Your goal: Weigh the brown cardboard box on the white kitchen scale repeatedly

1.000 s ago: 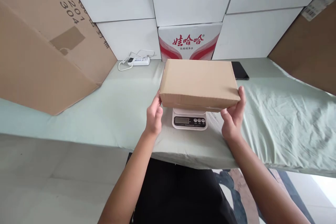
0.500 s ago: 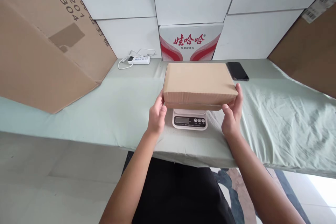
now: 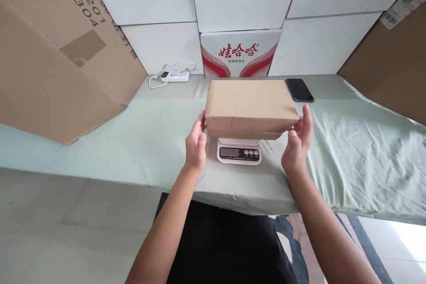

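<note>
A closed brown cardboard box (image 3: 251, 102) rests on a white digital kitchen scale (image 3: 238, 159), covering its weighing plate. Only the front of the scale shows, with a grey display and round buttons. At the box's left end is my left hand (image 3: 195, 144), fingers stretched out beside the side wall and thumb off the cardboard. My right hand (image 3: 297, 140) is at the right end, its fingers apart and the thumb away from the box. Whether fingertips of either hand still touch the box, I cannot tell.
A phone (image 3: 300, 90) lies right of the box, and a white power strip (image 3: 175, 76) with a cable lies back left. Large cartons stand left (image 3: 60, 75) and right (image 3: 389, 57). A red-and-white carton (image 3: 241, 53) is at the back. Green cloth (image 3: 133, 151) covers the table.
Both hands have loosened and moved slightly outward from the box's ends. The box and the scale have stayed in place; the view has shifted a little.
</note>
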Demonstrator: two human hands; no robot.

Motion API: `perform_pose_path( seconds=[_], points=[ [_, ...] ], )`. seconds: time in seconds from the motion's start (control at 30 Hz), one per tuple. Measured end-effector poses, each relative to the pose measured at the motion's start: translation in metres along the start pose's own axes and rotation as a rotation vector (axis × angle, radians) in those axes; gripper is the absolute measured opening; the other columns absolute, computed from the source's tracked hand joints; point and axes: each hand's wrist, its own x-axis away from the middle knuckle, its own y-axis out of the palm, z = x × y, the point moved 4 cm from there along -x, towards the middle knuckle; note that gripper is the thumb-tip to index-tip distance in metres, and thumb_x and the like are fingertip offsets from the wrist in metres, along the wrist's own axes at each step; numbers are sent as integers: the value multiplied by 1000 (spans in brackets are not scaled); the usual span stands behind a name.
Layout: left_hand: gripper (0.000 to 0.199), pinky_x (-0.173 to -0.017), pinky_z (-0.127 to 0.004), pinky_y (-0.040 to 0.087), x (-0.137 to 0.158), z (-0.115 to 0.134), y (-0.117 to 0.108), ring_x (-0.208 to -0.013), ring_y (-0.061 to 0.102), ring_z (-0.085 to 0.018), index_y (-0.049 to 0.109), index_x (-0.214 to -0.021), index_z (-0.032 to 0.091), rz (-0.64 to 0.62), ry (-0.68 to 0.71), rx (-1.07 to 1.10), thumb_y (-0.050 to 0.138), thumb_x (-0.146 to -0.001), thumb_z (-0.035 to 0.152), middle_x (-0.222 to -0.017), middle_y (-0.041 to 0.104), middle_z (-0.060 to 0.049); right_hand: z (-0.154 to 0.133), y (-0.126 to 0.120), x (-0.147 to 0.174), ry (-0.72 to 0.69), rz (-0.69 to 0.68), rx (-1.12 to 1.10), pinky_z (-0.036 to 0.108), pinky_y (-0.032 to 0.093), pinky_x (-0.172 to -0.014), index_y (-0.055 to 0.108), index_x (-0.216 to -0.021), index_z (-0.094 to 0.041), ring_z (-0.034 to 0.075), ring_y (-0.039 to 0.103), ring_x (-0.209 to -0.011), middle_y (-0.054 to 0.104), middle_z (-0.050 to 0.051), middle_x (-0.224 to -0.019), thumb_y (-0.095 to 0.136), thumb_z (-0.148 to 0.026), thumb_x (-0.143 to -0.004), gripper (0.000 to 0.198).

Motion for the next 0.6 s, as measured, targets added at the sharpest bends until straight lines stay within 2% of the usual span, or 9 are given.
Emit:
perform_pose_path(
  seconds=[0.2, 0.37, 0.6],
  points=[
    [79, -137, -50, 53, -1, 2, -1, -164, 58, -35, 62, -163, 29, 33, 36, 8, 51, -103, 80, -172, 64, -11, 4, 0, 0, 29, 15, -47, 61, 55, -118, 49, -169, -45, 34, 64, -137, 63, 8, -153, 62, -66, -95, 79],
    [85, -137, -50, 52, -2, 2, -3, -166, 56, -35, 60, -165, 28, 63, 39, -32, 47, -102, 84, -174, 61, -12, 0, -1, 0, 10, 31, -19, 60, 58, -114, 50, -169, -45, 35, 64, -137, 63, 8, -154, 61, -68, -94, 79],
    [83, -137, -49, 52, -2, 2, -5, -167, 55, -35, 62, -163, 31, 79, 35, -45, 46, -102, 85, -174, 62, -10, -6, -5, -2, -8, 48, 1, 59, 60, -110, 56, -164, -49, 36, 65, -139, 66, 6, -152, 56, -66, -98, 69]
  ],
)
